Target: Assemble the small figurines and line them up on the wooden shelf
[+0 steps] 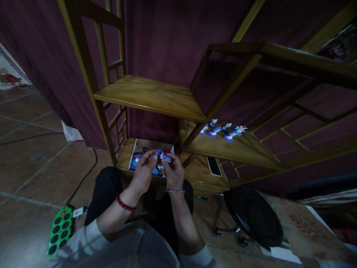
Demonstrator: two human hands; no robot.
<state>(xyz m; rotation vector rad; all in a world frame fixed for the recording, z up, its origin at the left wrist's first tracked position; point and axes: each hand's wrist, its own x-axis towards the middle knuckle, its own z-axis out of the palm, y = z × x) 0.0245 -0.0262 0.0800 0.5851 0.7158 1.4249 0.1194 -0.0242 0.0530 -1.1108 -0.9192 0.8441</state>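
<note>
Between both hands I hold a small purple-and-white figurine with a round purple base. My left hand pinches the base end, and my right hand grips the other end. Just below and behind them, a white-walled box holds several more small figurines and parts in purple, blue, black and red; my hands hide part of its contents. On the shelf to the right stand several figurines on purple bases.
A wooden display rack with staggered shelves and slanted posts fills the front. A phone-like black rectangle with a white edge lies on the lower shelf. A black round stool stands right, a green power strip lies left on the floor.
</note>
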